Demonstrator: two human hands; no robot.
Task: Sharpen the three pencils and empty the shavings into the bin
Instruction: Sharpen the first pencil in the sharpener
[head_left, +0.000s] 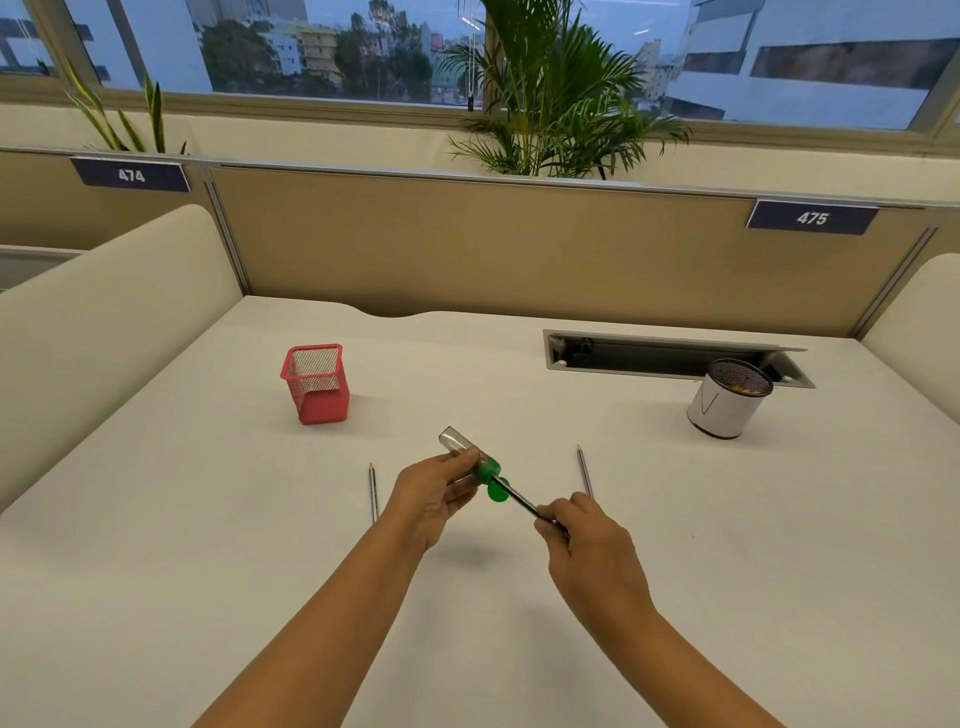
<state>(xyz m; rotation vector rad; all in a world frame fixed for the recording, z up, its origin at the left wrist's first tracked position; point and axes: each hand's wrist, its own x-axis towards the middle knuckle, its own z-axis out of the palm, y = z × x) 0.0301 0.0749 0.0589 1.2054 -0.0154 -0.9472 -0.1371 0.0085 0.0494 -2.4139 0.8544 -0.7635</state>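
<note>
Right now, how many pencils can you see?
3: one pencil lying left of the hands, one pencil lying right, one dark pencil stuck into the green sharpener.

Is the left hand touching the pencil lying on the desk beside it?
Cannot tell. In the head view the left hand overlaps the near end of the lying pencil, hiding any gap.

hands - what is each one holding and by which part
The left hand grips the sharpener around its clear shavings tube. The right hand pinches the pencil at its rear end, its tip in the sharpener's green head.
</note>
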